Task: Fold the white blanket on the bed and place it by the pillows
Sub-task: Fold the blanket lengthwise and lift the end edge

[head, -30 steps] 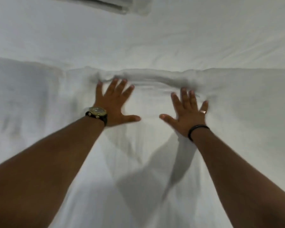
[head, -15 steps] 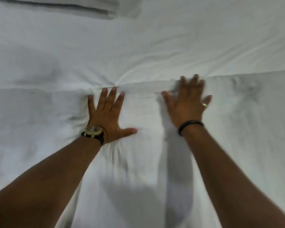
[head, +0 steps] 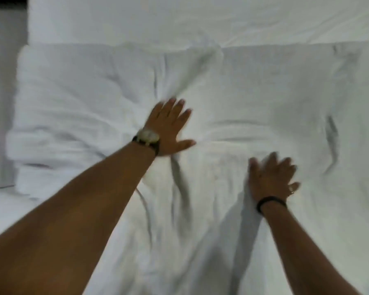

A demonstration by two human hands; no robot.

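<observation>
Nowhere any writing: left hand [head: 168,126], right hand [head: 271,177], blanket [head: 254,92].

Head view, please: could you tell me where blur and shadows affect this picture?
Head view: motion blur smears the right hand most, its fingers ghosted; the left hand and its watch are softer too. Both forearms cast grey shadows onto the white blanket, whose creases stay readable. No glare.

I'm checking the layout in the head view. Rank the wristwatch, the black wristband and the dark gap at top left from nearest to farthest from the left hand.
1. Wristwatch, on the left hand's own wrist.
2. Black wristband, lower right, on the other wrist.
3. Dark gap, far top-left corner.
</observation>
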